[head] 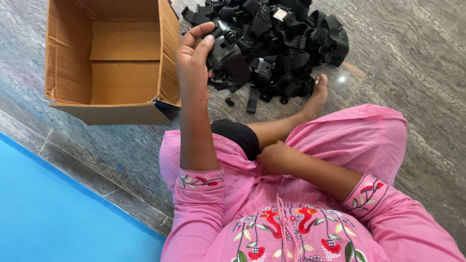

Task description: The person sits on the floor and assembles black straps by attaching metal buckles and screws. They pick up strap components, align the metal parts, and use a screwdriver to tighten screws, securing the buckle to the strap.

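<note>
Head view of a seated person in pink embroidered clothing on a grey stone floor [403,58]. The left hand [193,63] is raised, its thumb and fingers closed on a black plastic part with strap [227,57] at the near edge of a heap of similar black parts [281,43], just beside an open cardboard box [114,58]. The right hand [274,157] rests in the lap, fingers curled together against the pink fabric [349,138]; whether it grips anything cannot be told.

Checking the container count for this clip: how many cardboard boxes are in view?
1. The open cardboard box sits on the grey floor, left of the pile of black straps; none hidden that I can see.
</note>
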